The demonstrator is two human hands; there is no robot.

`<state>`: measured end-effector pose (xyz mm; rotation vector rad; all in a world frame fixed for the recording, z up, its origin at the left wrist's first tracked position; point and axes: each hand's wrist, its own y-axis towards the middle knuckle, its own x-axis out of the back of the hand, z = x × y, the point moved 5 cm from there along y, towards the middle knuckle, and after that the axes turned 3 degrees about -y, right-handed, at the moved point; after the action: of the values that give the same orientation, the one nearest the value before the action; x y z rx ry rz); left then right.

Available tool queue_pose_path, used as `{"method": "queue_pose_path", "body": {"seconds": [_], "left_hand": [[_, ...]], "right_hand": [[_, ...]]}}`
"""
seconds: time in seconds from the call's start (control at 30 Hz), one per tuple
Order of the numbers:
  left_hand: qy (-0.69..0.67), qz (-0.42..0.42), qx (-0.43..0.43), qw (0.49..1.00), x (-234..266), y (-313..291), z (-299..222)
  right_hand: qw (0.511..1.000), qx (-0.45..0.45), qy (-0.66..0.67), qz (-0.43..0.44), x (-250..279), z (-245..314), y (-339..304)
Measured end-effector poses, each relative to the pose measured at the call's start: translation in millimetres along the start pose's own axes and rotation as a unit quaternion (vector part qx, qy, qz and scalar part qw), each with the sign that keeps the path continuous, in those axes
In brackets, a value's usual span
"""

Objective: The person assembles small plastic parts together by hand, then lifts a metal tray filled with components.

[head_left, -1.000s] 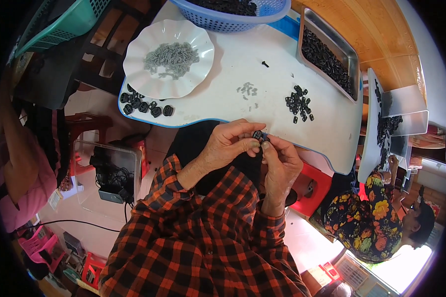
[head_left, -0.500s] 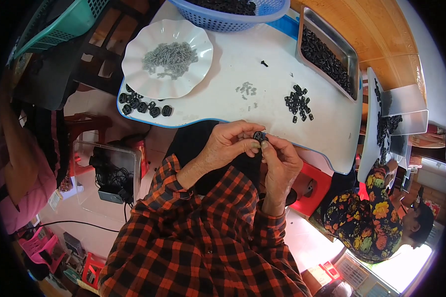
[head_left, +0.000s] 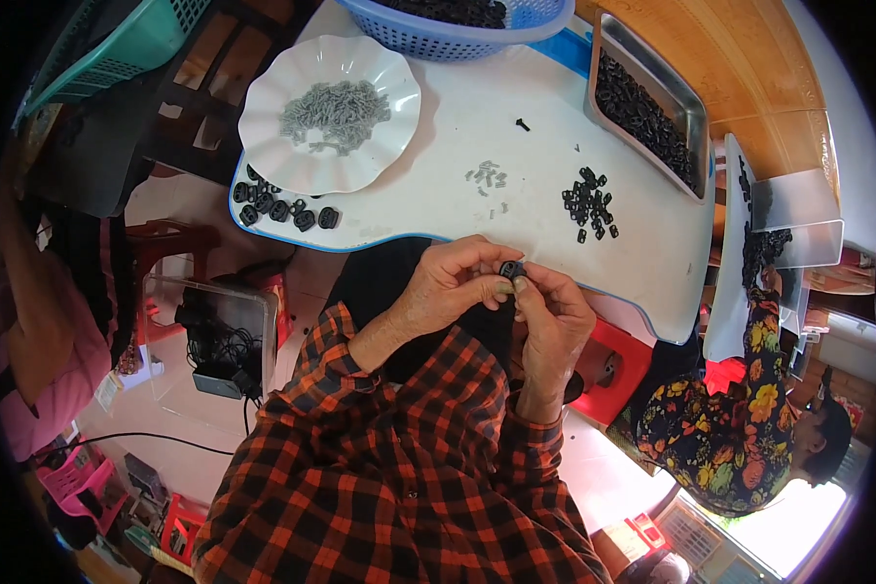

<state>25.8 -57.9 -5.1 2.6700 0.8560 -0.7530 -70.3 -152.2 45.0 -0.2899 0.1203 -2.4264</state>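
Just off the table's near edge, my left hand (head_left: pixel 455 280) and my right hand (head_left: pixel 552 316) meet at the fingertips. Both pinch a small black plastic piece (head_left: pixel 511 269) that looks like a cord lock; the fingers cover much of it. Similar rounded black pieces (head_left: pixel 304 220) lie at the table's left corner, beside a white scalloped dish (head_left: pixel 399 122) holding a heap of small grey spring-like pieces (head_left: pixel 336 117). A few more grey pieces (head_left: pixel 487 175) are scattered mid-table. To their right lies a loose cluster of smaller black parts (head_left: pixel 587 204).
A blue plastic basket (head_left: pixel 448 44) and a steel tray (head_left: pixel 696 97), both with black parts, stand at the table's far side. One black part (head_left: pixel 523 125) lies alone. A co-worker in a flowered top (head_left: pixel 720 438) sits at the right; another person's arm (head_left: pixel 39 321) shows at the left.
The black piece has turned slightly between my fingertips, showing more of its face; my hands have barely moved. The co-worker's arm on the right has reached farther over their own table.
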Motion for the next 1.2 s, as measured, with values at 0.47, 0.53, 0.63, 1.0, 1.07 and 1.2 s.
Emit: {"method": "queue_pose_path", "body": {"seconds": [0.47, 0.53, 0.63, 1.0, 1.07, 1.2], "left_hand": [[0.01, 0.011, -0.012, 1.0, -1.0, -1.1, -1.3], [-0.016, 0.009, -0.024, 1.0, -2.6, -1.5, -2.1], [0.016, 0.032, -0.04, 0.999, -2.1, -0.6, -3.6], [-0.03, 0.024, 0.014, 0.999, -3.5, -3.3, -0.3], [-0.04, 0.023, 0.011, 0.999, -2.9, -3.4, -0.7], [-0.025, 0.026, 0.005, 0.999, -2.1, -3.5, 1.4]], "right_hand": [[0.995, -0.02, 0.079, 0.053, 2.5, -3.3, 3.9], [0.989, -0.057, 0.122, 0.062, 2.5, -5.4, 4.1], [0.986, -0.075, 0.123, 0.083, 3.6, -6.2, 6.0], [0.987, -0.098, 0.09, 0.092, 5.3, -7.0, 9.0], [0.986, -0.098, 0.094, 0.096, 4.8, -8.8, 9.1], [0.986, -0.084, 0.107, 0.098, 5.5, -8.6, 7.9]]}}
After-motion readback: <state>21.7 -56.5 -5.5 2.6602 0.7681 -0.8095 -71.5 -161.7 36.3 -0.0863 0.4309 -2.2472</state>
